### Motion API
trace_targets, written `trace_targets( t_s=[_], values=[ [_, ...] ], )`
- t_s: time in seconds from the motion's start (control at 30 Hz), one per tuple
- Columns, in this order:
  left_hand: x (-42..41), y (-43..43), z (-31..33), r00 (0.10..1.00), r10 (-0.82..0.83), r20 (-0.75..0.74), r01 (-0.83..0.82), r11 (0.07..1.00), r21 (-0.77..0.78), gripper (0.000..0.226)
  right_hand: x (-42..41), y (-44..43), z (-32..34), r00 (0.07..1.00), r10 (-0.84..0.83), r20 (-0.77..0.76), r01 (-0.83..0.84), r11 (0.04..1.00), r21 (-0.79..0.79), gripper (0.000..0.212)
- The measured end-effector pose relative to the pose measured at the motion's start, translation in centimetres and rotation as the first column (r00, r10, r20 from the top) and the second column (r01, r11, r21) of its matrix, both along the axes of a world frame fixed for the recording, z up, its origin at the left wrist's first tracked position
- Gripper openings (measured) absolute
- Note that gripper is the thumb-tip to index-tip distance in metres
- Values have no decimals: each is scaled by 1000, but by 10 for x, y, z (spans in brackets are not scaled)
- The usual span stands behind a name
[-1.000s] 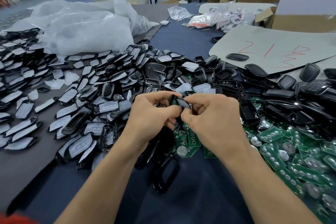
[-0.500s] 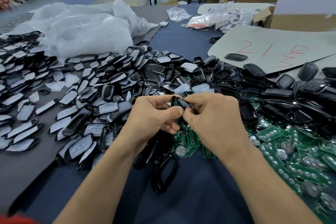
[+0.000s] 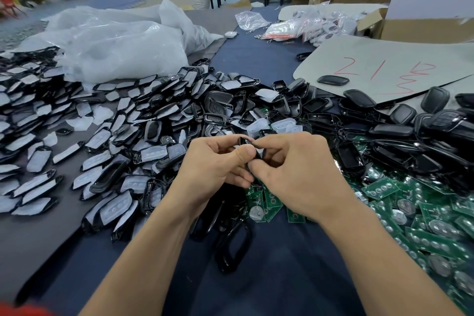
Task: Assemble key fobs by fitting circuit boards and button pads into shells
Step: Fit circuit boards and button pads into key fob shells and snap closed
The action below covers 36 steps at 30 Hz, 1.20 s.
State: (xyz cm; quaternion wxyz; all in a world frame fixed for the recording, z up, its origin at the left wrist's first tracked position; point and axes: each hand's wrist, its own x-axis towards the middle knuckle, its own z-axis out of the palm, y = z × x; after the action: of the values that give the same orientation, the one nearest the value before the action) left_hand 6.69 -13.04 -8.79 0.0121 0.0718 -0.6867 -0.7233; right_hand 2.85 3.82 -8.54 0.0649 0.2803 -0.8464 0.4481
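Shell point(image 3: 248, 146), black, is up off the surface point(image 3: 282, 285) betw. both hands, centre of view. My left hand point(image 3: 218, 164) pinches it w/ thumb on top and fingers curled under; my right hand point(image 3: 295, 169) pinches the other edge w/ thumb + forefinger, the rest curled in. Held edge-on like this prob. so both thumbs can press a part home. Can't tell if a board or pad is in yet, as my fingers hide it. Green circuit boards point(image 3: 423, 228) are heaped to my right, some just under my hands. Shells w/ white button pads point(image 3: 112, 209) spread left, and more black shells point(image 3: 351, 154) lie right, nr the cardboard sheet point(image 3: 384, 59) w/ red marks. A big plastic bag point(image 3: 115, 51) sits back left. One loose black frame point(image 3: 227, 268) lies under my wrists and could get in the way when I set down.
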Motion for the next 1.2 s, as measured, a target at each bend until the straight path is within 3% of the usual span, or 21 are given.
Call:
trace_targets(
  t_s=[0.1, 0.3, 0.47, 0.7, 0.9, 1.0, 1.2],
  values=[
    [1, -1, 1, 1000, 11, -1, -11, 1000, 19, 29, -2, 3, 0, 998, 42, 45, -41, 999, -19, 17],
    [2, -5, 3, 999, 10, -33, -7, 998, 68, 28, -8, 2, -8, 956, -35, 292, 104, 969, -222, 29],
    [1, -5, 6, 999, -10, -43, 18, 982, 189, 39, -3, -4, -7, 850, 231, 473, 61, 849, -524, 34],
    [-1, -3, 0, 999, 1, -52, 5, 993, 121, 22, -3, -1, -7, 939, -53, 339, 164, 938, -305, 35],
    [-2, -3, -3, 995, 80, -67, -78, 996, 43, 25, 2, -3, -7, 980, -81, 184, 117, 975, -192, 38],
    [-3, -4, -2, 998, 56, -38, -53, 997, 60, 17, -1, 0, -7, 977, -74, 202, 108, 981, -162, 40],
    [-3, -5, -3, 995, 63, -71, -62, 998, 18, 21, -1, 1, -8, 979, -82, 184, 119, 972, -200, 42]
  ],
)
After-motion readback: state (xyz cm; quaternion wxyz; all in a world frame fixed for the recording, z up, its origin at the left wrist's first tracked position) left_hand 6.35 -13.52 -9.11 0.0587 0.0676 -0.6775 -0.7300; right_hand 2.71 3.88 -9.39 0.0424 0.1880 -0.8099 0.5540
